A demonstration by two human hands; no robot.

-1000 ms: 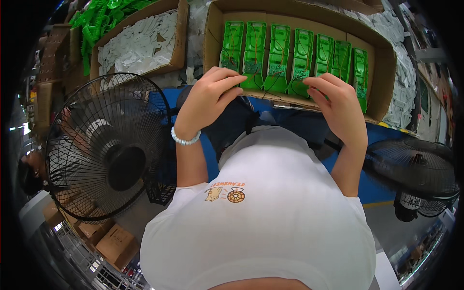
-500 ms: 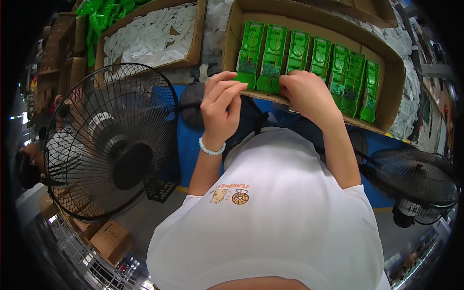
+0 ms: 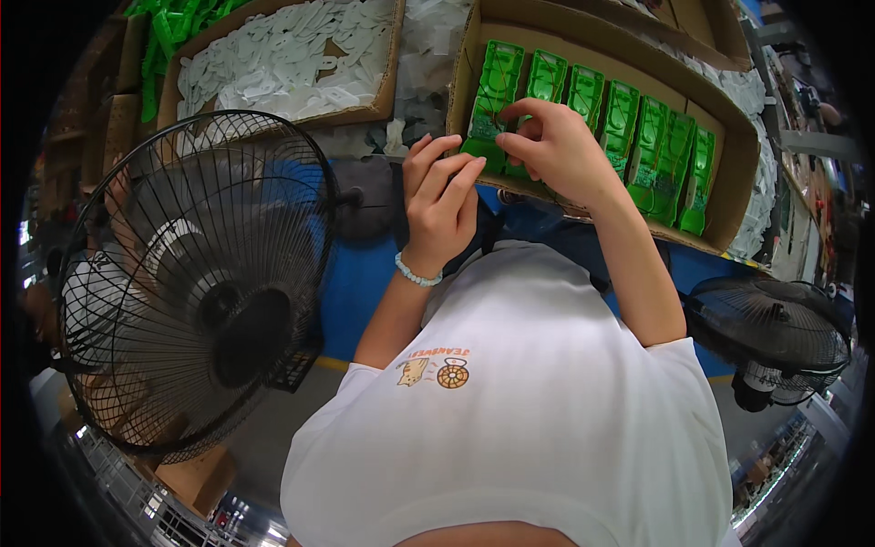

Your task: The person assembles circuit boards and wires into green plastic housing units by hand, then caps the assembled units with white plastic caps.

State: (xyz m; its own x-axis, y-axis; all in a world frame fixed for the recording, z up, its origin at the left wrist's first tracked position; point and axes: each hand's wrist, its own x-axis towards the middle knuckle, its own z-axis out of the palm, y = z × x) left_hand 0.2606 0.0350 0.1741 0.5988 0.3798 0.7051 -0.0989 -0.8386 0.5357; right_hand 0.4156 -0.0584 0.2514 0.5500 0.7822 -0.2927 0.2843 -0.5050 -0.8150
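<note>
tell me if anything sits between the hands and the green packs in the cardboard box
Nothing visible does. The right hand is already on the green packs at the left end of the row, fingers pinching there. The left hand touches the lower edge of the leftmost pack, at the cardboard box's front rim.

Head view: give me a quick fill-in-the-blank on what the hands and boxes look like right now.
1. The right hand rests on the ____ packs standing in a row in the cardboard box.
2. The left hand wears a beaded ____ on its wrist.
3. The other cardboard box holds ____ flat pieces.
4. A black ____ stands at the person's left.

Missing: green; bracelet; white; fan
</note>
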